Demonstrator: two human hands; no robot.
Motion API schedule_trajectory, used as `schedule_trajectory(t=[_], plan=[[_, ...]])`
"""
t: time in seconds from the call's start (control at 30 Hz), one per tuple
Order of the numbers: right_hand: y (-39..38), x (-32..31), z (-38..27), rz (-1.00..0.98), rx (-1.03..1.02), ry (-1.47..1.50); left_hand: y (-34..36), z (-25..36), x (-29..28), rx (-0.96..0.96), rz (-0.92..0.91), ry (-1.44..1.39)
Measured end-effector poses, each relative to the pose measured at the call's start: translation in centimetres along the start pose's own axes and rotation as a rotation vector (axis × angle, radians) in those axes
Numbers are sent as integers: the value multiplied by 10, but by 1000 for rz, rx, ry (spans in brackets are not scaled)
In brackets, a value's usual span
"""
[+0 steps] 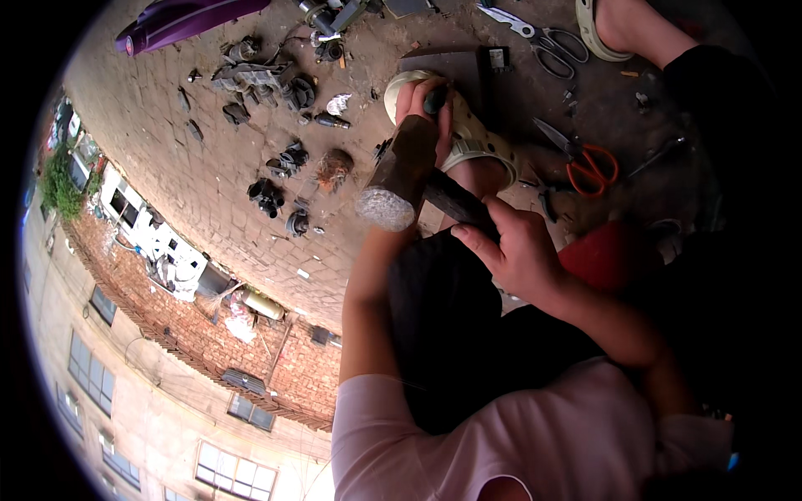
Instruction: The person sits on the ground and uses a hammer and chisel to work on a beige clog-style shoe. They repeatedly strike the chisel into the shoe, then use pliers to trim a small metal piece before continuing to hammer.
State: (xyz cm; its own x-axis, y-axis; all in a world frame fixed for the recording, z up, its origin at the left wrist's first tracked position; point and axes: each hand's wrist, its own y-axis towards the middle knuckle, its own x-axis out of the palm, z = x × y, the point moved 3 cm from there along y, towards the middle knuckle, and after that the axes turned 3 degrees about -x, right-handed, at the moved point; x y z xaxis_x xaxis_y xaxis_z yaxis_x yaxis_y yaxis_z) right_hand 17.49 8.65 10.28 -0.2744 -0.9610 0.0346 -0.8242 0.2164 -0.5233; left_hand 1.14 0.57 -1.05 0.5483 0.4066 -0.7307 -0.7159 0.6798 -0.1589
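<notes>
My right hand (528,255) is closed round the dark handle of a hammer (399,179). Its heavy head, with a worn, pale striking face, is raised and hides part of what lies below. Beyond the head, my left hand (415,98) has its fingers curled round a thing with a dark green, rounded end (434,99); its kind and its lower part cannot be made out. Under and beside that hand is my beige clog (476,146). A dark, flat-sided block (447,65) sits on the ground just past the left hand.
Orange-handled scissors (591,170) and grey-handled scissors (558,52) lie to the right, near my other clog (591,33). Several dark machine parts (266,79) and a copper-coloured wire clump (333,168) are scattered leftward. A purple plastic body (188,21) stands far left; something red (610,255) is beside my right forearm.
</notes>
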Motion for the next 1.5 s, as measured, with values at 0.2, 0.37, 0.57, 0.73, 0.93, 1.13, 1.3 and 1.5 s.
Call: schedule_trajectory(t=[0.2,0.37,0.57,0.73,0.93,1.13,1.3,1.5], plan=[[6,2,1,64,-12,86,-3,0,0,-40,10,-12],[10,-7,0,37,114,123,-1,-8,6,69,38,133],[4,-3,-10,88,-51,123,1,-2,2,33,-65,85],[5,-5,-1,25,16,-7,0,-10,4,95,-43,73],[6,-3,2,80,45,36,3,-12,4,89,-48,130],[7,0,-3,55,-23,72,3,10,0,13,-8,80],[11,-5,-1,80,141,242,-1,-2,-2,-16,73,20],[11,-4,-1,86,149,246,-11,-20,1,-41,102,-112]])
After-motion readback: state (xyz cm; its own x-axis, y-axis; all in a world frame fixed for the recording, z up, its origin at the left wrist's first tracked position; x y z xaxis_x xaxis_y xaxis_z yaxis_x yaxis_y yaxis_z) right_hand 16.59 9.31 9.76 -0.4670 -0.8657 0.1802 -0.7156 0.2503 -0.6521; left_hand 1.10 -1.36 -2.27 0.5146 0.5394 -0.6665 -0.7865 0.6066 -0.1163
